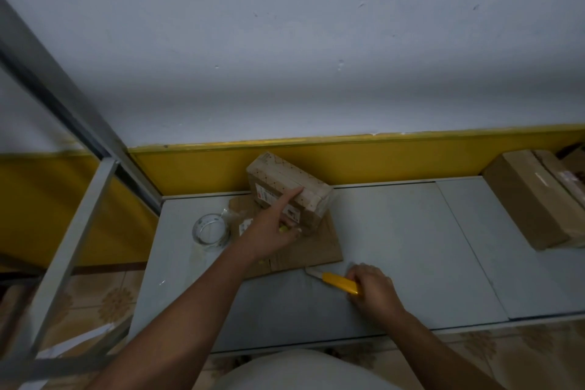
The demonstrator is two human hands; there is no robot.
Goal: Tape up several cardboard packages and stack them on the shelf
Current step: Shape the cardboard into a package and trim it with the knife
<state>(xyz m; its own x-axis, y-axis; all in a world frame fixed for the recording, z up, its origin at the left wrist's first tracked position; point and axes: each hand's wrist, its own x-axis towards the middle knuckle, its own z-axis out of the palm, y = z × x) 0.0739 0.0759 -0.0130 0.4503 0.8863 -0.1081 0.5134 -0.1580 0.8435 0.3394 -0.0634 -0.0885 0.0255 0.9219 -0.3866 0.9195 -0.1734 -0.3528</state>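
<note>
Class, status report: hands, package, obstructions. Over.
Left hand fingertip on tilted package. Right hand grips yellow knife. Tape roll left of package, nothing blocking.

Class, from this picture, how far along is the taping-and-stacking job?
Done: brown boxes already sit far right. In hand: the left hand presses a seemingly taped package; the right hand grips a yellow knife. Left: stacking this package; the tape roll lies nearby.

Pale grey-blue panelled surface [395, 231], seams between panels. Flat brown cardboard sheet [323, 247] left of centre, reaching from far edge toward near edge. Clear plastic tape roll [210, 233] lying flat just left of sheet. Long brown cardboard boxes [531, 199] at far right corner. Yellow plastic utility knife [340, 282] by sheet's near right corner; contact with surface unclear.
</note>
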